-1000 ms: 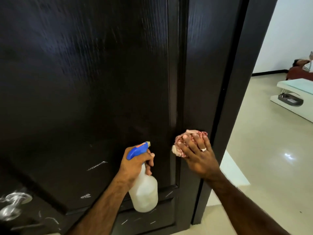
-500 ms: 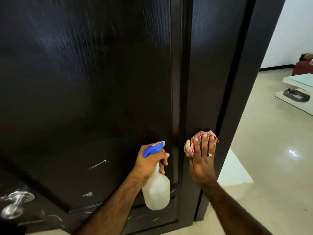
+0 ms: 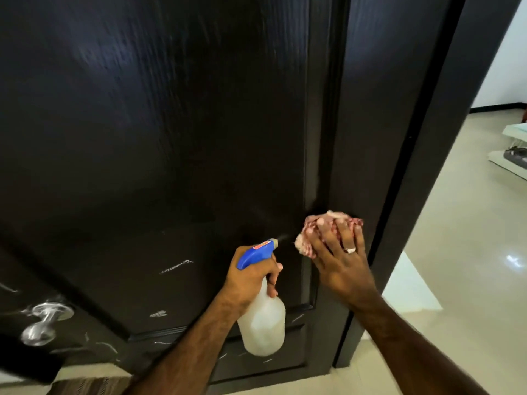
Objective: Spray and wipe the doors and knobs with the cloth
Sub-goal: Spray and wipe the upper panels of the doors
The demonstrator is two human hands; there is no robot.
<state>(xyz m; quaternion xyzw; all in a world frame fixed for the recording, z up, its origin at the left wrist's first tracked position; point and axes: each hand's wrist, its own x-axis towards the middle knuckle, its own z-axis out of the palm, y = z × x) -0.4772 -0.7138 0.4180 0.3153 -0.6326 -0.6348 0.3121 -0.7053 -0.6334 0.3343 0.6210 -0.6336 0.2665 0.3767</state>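
A dark brown panelled door (image 3: 171,138) fills most of the head view. My left hand (image 3: 251,277) grips a translucent spray bottle (image 3: 263,323) with a blue trigger head, its nozzle aimed up and right with a faint mist leaving it. My right hand (image 3: 342,263) presses a bunched red-and-white cloth (image 3: 313,226) flat against the door's right stile, beside the panel moulding. A silver lever handle (image 3: 42,320) sits at the lower left of the door, blurred.
The dark door frame (image 3: 427,166) stands right of the cloth. Beyond it lies a glossy beige tiled floor (image 3: 470,266) and a white low table (image 3: 513,155) at the far right. A striped mat (image 3: 85,384) lies at the door's foot. White scuff marks dot the lower panel.
The view has drifted right and closer. My right hand with the cloth has slid slightly left along the stile, and a faint mist now shows at the bottle's nozzle.
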